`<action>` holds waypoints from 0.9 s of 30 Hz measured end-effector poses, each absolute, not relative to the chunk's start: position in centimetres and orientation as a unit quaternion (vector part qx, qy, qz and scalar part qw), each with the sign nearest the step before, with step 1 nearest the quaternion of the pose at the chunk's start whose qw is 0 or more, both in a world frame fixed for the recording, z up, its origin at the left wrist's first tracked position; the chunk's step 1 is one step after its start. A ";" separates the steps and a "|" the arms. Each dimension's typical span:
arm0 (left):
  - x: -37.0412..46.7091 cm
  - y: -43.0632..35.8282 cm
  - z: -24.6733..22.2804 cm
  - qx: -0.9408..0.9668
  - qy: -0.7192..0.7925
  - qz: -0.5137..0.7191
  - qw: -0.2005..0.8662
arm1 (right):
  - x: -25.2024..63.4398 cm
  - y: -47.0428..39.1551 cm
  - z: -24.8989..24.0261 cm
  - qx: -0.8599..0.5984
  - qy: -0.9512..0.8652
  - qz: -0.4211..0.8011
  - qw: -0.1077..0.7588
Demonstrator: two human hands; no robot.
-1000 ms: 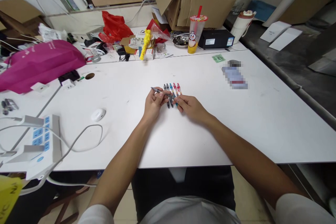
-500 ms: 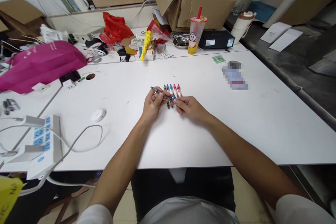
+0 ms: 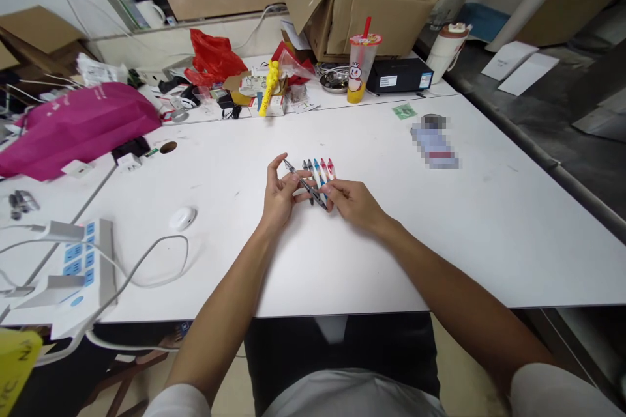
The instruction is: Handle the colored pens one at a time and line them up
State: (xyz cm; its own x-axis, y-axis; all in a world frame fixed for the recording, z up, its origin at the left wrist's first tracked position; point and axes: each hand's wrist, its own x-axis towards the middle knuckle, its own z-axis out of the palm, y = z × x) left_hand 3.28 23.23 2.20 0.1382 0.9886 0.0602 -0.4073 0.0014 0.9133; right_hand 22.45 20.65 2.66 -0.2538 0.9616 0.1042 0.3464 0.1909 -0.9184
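A black pen with a clear section [image 3: 307, 186] is held slantwise just above the white table. My left hand [image 3: 280, 201] has it between thumb and fingers, the index finger stretched up to its far upper-left end. At the lower-right end my right hand [image 3: 356, 202] pinches close to the pen, thumb and fingertips together. Right behind the hands several pens lie side by side in a row: dark ones at left, then a blue one [image 3: 317, 165], then red ones, including a red pen [image 3: 331, 167]. My fingers hide the lower parts of some of them.
A white earbud case [image 3: 183, 217] and a power strip [image 3: 100, 254] with cables are at left. A drink cup [image 3: 362, 68], a cardboard box [image 3: 372, 23] and a yellow toy [image 3: 270, 88] stand at the back. A green packet [image 3: 404, 111] lies at right, near a blurred item [image 3: 435, 146].
The pen has turned to a steeper slant, its lower end now nearer me. My left index finger has straightened towards its upper end. The view has shifted slightly.
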 end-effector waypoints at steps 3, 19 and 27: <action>3.0 23.4 1.9 0.440 0.346 0.556 0.615 | 22.8 20.8 2.8 -0.492 -0.679 0.382 0.389; 2.5 23.8 2.0 0.439 0.361 0.543 0.618 | 21.9 20.3 3.1 -0.458 -0.657 0.498 0.332; 3.0 23.5 2.1 0.393 0.383 0.564 0.617 | 21.6 20.4 2.9 -0.462 -0.621 0.529 0.347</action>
